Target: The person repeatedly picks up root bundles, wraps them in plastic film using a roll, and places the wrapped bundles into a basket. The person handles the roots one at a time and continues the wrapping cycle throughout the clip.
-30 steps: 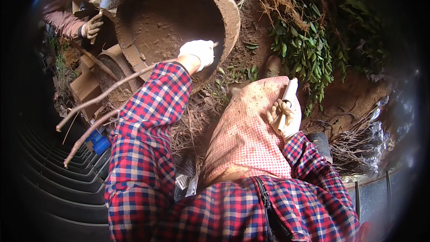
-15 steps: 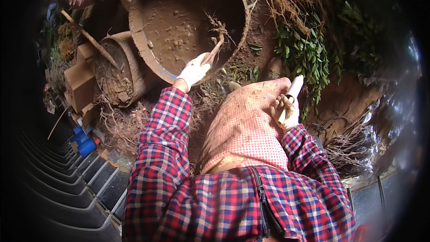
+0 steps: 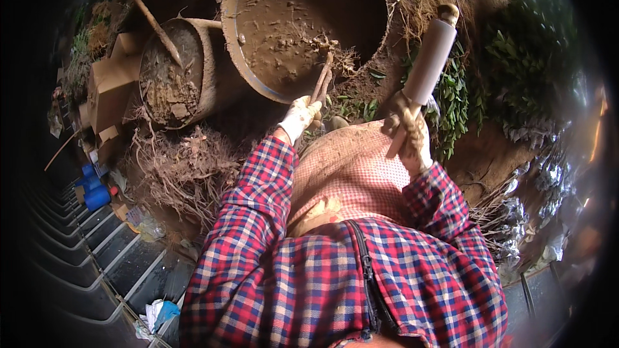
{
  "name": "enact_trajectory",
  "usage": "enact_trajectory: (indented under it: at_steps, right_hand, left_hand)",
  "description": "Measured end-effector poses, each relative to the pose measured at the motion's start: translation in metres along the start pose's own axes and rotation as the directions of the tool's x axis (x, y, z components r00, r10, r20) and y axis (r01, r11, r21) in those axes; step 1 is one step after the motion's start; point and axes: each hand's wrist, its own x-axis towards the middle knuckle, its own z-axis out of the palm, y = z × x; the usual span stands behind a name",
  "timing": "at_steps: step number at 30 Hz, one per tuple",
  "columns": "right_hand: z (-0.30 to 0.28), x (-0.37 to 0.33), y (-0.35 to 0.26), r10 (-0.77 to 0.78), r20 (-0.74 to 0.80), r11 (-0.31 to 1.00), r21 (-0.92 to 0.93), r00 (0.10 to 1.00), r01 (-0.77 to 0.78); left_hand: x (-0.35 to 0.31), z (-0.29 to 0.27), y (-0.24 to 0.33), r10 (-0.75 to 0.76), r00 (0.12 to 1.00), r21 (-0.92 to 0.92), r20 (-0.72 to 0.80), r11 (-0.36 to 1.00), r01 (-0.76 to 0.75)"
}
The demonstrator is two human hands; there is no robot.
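Woody rooted stems (image 3: 324,76) are gripped in my gloved left hand (image 3: 300,118), at the near rim of a large round tub (image 3: 240,67). Their muddy, tangled roots reach out over brown slurry (image 3: 274,35) inside the tub. On my right, my gloved right hand (image 3: 412,136) is wrapped round the handle of a tool with a broad, pale, tube-like body (image 3: 431,61) and a rounded brownish end. It points up and away from me, above the greenery; its exact kind is unclear. A mud-stained red-and-white checked cloth (image 3: 348,164) covers my lap between the hands.
Left of the tub lies a muddy barrel-like container (image 3: 171,84) with a stick (image 3: 149,19) in it. A heap of bare roots (image 3: 184,171) is nearer me. Cardboard boxes (image 3: 116,87) stand far left. Leafy plants (image 3: 454,116) and bundled stems (image 3: 493,219) lie right.
My view has shifted, and the pale tool in my right hand has swung up, showing its long side. My left hand still holds the rooted stems at the tub. Another person's hand has left the upper left.
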Motion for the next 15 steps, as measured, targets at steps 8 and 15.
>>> enact_trajectory:
  at_steps: [8,15]
  right_hand:
    - [-0.027,0.103,0.003,0.088,-0.027,0.996,0.001,0.996,-0.088]
    - [0.039,0.125,0.072,0.304,-0.134,0.937,-0.135,0.943,-0.321]
  left_hand:
    - [-0.028,0.011,0.032,-0.091,0.994,0.038,-0.068,0.995,0.094]
    - [-0.035,0.014,0.032,0.133,0.977,0.176,-0.168,0.979,-0.102]
